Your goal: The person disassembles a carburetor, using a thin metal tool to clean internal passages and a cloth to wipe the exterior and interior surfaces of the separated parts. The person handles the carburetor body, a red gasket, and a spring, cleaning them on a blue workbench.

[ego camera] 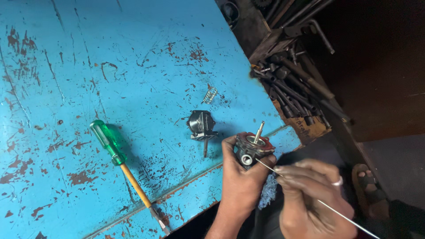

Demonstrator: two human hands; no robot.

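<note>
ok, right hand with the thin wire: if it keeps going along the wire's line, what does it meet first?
Probably the small metal pump body gripped in the left hand; the right hand aims the wire toward a round port on its side. Depth is unclear.

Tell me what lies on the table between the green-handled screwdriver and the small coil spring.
In the head view, only bare, chipped blue table lies between the screwdriver and the spring. The dark metal part sits below that line, nearer the left hand.

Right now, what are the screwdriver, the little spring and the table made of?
Screwdriver: handle looks like clear green plastic, glossy and see-through; the shaft looks orange, likely coated metal. Spring: thin shiny wire, probably steel. Table: likely painted metal, as the blue paint is chipped with rusty brown spots.
</note>
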